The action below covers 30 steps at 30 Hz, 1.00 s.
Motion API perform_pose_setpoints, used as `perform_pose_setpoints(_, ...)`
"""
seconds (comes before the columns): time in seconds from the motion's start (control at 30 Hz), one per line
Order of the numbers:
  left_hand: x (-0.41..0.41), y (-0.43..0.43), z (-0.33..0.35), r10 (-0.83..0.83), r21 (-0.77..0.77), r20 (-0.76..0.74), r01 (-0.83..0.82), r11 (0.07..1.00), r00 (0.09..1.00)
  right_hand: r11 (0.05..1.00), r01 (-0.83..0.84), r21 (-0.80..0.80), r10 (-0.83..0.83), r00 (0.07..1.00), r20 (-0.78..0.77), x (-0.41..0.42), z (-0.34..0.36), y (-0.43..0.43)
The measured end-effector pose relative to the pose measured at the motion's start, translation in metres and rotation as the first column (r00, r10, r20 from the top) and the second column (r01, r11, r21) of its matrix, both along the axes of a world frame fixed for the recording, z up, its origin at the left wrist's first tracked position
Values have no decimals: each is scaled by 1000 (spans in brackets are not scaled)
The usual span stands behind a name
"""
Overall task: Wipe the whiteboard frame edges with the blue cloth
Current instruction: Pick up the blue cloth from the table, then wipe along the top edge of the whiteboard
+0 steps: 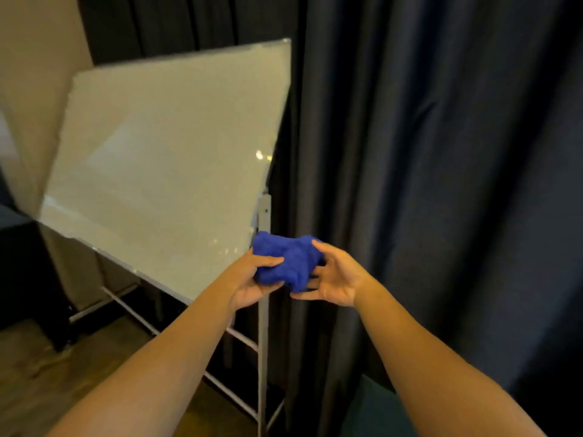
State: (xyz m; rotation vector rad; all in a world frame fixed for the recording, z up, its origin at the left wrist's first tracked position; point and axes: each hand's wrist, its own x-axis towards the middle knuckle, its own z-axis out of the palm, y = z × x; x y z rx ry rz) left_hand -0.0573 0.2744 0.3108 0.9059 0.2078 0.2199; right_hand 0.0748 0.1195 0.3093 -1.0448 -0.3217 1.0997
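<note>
both the left hand [252, 280] and right hand [334, 279] pinch the bunched fuzzy blue cloth [287, 261] at centre frame; best fold it flat before pressing it along the tilted whiteboard's thin silver frame edge [274, 146].

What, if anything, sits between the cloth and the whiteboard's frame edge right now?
Nothing visible. The cloth is bunched between the left hand and right hand, just in front of the whiteboard's lower right corner. Only open air separates it from the frame edge.

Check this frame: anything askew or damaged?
Nothing damaged or spilled. The whiteboard looks tilted, likely camera angle. The blue cloth is bunched between the left hand and right hand, off the frame.
</note>
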Motion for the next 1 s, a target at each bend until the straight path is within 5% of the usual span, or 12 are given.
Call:
perform_pose_setpoints(0.33,-92,204,48,238,217,64,-246,945,969,998,-31,62,10,951,308,-68,65,203)
perform_pose_setpoints(0.43,-96,252,62,267,452,98,-282,846,959,992,-125,35,90,856,509,-60,82,253)
perform_pose_setpoints(0.5,-92,284,73,338,739,80,-284,611,938,990,-81,-112,139,593,793,-56,94,286)
perform_pose_setpoints(0.6,-77,341,110,480,974,172,-221,48,860,970,127,-208,198,88,976,-46,131,346)
perform_pose_setpoints(0.7,-57,399,161,486,962,272,-230,-146,831,980,152,-125,123,24,992,-26,177,403)
perform_pose_setpoints(0.73,-50,421,175,497,965,260,-230,-122,828,988,124,-88,78,84,993,-15,189,420)
perform_pose_setpoints(0.77,-43,447,187,490,968,215,-252,10,845,997,58,-47,33,218,975,-4,197,438)
perform_pose_setpoints(0.83,-31,488,197,375,845,77,-260,468,924,990,-101,103,-23,595,804,10,200,477)
perform_pose_setpoints(0.87,-24,505,196,339,724,66,-279,631,938,978,-99,181,-58,710,701,16,197,499)
perform_pose_setpoints(0.93,-5,542,189,353,591,132,-360,723,926,969,17,248,-169,777,606,23,188,548)
perform_pose_setpoints(1.0,12,580,186,394,564,194,-431,704,898,955,77,287,-236,782,577,30,185,596)
